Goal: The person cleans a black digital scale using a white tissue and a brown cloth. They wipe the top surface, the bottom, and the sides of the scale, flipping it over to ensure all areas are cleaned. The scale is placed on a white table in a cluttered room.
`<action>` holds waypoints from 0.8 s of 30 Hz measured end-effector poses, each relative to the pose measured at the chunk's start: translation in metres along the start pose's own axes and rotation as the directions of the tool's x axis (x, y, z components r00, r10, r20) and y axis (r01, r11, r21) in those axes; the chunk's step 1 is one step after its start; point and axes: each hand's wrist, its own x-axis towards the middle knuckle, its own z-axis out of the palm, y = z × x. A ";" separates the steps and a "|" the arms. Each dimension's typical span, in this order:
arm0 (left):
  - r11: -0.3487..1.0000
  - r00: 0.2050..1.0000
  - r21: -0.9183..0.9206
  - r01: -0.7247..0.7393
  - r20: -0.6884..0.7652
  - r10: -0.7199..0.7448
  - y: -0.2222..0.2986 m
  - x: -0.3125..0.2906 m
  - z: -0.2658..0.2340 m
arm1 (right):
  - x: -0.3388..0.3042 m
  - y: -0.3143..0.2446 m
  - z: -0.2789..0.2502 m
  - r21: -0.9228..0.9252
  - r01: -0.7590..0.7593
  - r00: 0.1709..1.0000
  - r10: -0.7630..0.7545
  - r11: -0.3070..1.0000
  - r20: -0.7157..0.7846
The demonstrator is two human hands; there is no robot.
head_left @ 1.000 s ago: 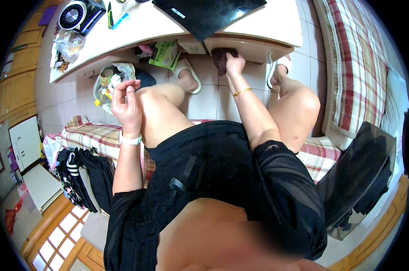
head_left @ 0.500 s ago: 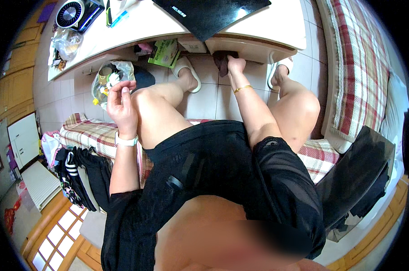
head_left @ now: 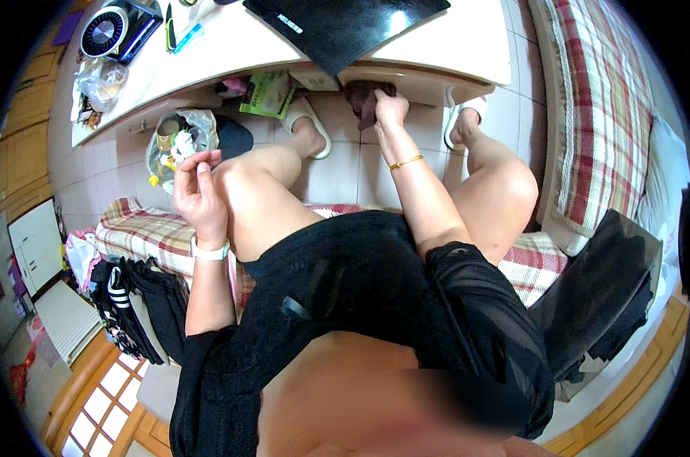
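Note:
My right hand is closed on a dark brown cloth, which hangs bunched against the drawer front under the white tabletop. A gold bracelet sits on that wrist. My left hand is raised by my left knee, palm up with its fingers loosely bent and apart, and nothing shows in it. Just beyond it stands a clear plastic bag with white and yellow litter inside.
On the white table lie a black glossy panel, a round-fronted device, a blue pen-like item and a crumpled plastic bag. A green packet rests below the tabletop. A plaid-covered seat stands at the right.
The view has shifted slightly, moving the table a little left and up. My right hand still grips the brown cloth, which has spread a little at the drawer front. My left hand stays by the knee.

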 end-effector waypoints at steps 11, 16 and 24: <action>0.998 1.000 0.056 0.012 -0.020 -0.011 -0.004 0.008 -0.008 | 0.056 0.039 -0.054 -0.966 0.113 0.969 0.188 0.231 0.159; 1.000 1.000 -0.009 -0.016 0.026 0.016 0.006 0.012 0.010 | 0.029 0.022 -0.048 -0.496 0.061 0.980 0.042 0.866 0.194; 0.997 0.999 -0.045 -0.054 -0.005 0.054 -0.006 0.009 0.003 | 0.000 -0.018 -0.029 -0.425 0.223 0.969 -0.154 0.877 0.193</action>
